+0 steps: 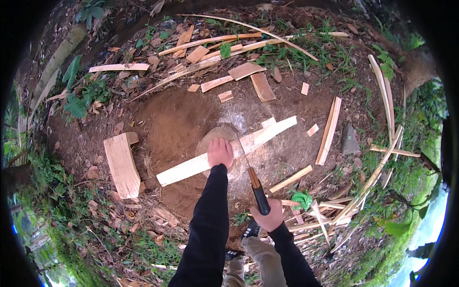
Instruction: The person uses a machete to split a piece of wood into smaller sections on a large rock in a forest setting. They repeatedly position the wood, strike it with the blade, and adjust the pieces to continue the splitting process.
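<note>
A long pale wooden plank (189,169) lies aslant across the top of a round stump (203,143). My left hand (220,153) holds it down over the stump, its fingers bent over the far edge. In my right hand (268,215) is a saw (256,184) with a brown and black handle. Its thin blade is seen nearly edge-on and crosses the plank just right of my left hand. The teeth are too fine to make out. Pale sawdust (253,165) covers the soil around the stump.
A broad curved wood piece (122,165) lies at the left. Small offcuts (263,87) and long strips (210,67) are strewn at the back. More strips (329,131) lie at the right, near a grey stone (350,138). My feet (251,229) are close below.
</note>
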Tool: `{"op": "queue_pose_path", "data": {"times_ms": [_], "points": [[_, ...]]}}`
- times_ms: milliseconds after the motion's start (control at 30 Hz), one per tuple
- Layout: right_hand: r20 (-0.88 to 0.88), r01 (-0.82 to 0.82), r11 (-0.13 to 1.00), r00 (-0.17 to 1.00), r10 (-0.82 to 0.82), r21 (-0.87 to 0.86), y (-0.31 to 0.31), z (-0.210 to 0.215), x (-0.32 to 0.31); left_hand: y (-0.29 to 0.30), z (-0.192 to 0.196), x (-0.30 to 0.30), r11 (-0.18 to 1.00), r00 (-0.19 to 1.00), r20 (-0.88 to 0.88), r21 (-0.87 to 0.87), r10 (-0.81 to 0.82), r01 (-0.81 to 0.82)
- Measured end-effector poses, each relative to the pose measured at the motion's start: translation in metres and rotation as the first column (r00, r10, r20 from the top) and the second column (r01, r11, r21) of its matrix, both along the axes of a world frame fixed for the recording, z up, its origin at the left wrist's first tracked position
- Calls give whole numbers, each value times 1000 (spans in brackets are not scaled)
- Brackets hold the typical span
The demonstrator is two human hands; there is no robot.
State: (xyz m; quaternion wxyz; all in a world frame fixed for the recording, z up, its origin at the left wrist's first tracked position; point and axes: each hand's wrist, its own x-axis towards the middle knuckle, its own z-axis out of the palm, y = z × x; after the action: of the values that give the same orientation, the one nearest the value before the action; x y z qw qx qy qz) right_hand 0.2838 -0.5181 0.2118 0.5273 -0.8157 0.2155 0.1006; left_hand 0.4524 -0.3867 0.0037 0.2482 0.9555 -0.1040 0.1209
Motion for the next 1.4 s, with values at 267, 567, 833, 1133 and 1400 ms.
{"op": "queue_pose_path", "data": {"times_ms": [267,567,833,1133,1400], "points": [[-149,-82,991,987,66,-101,3,44,-78,5,-1,7,999,998,63,-46,9,-7],[-160,16,999,987,-10,38,-2,88,-102,4,5,6,1000,1000,-19,-29,1,-2],[-63,-13,1000,998,11,-20,9,56,-61,13,1,7,1000,1000,-1,-15,23,-23],[-117,-14,1000,993,15,10,6,-9,-6,3,3,11,1000,1000,11,13,11,-11],[-18,-102,983,995,101,-155,0,34,-53,4,-1,8,999,999,39,17,30,-31]]}}
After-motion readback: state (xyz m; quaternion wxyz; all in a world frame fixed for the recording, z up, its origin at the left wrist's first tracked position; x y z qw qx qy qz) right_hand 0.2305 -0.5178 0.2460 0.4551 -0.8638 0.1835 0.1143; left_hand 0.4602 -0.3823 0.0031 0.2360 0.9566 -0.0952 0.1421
